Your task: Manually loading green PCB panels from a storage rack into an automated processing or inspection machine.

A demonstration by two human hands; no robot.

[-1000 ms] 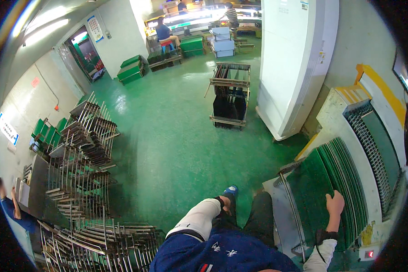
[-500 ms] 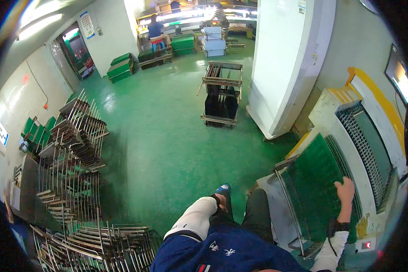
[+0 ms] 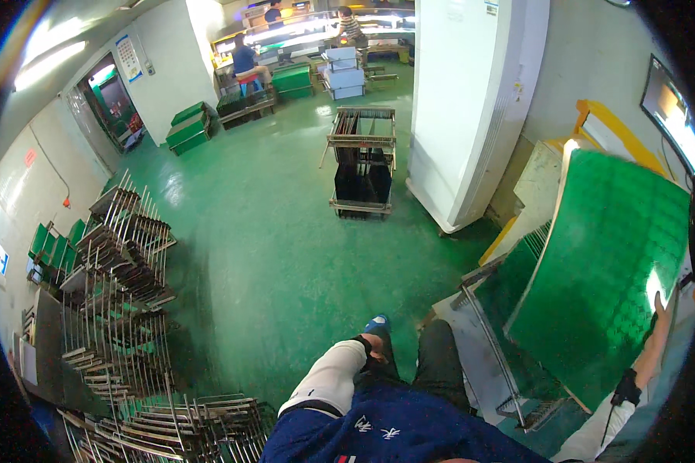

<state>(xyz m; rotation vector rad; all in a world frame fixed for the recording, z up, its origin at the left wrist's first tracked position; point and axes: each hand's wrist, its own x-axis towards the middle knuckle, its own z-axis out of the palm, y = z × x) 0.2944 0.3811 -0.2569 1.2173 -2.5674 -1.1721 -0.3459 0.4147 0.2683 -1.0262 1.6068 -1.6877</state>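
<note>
A large green circuit-board panel [image 3: 606, 266] stands tilted at my right, its glossy face toward me. My right hand [image 3: 658, 320] is closed on the panel's right edge, fingers over the face. Below and left of it, a metal rack [image 3: 486, 333] holds more green panels [image 3: 510, 287], which the raised panel partly covers. My left hand [image 3: 375, 346] rests by my left leg, apart from the rack; its fingers are mostly hidden.
A wheeled metal rack [image 3: 361, 174] with dark panels stands ahead on the green floor. Stacked metal racks [image 3: 123, 285] line the left side. A white cabinet [image 3: 467, 116] stands ahead right, a screen [image 3: 672, 112] beyond it. People sit at a lit bench [image 3: 301, 35] far off.
My right hand has taken hold of a green panel and lifted it up and right from the rack. The panel now covers the slotted holder behind. My left hand stays by my leg.
</note>
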